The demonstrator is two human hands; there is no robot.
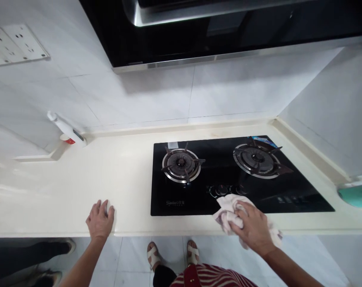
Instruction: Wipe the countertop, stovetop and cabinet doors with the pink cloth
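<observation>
At the front edge of the desk (pixel 121 167), the right hand (pixel 252 229) has its grip closed around a crumpled white cloth (pixel 230 204) overlapping the near edge of the stove (pixel 195 201). The left hand (pixel 100 224) rests left of it, grip loosely spread. Beyond sit two burners (pixel 181 162).

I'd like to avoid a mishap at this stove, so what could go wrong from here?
The cloth in the right hand is bunched right by the control knobs, so it might nudge one; I can't tell whether it touches them.
The upright prongs on the left burner and right burner could snag the cloth if it passes over them.
The colourful label sits close behind the right burner and might scorch if that were lit.
</observation>
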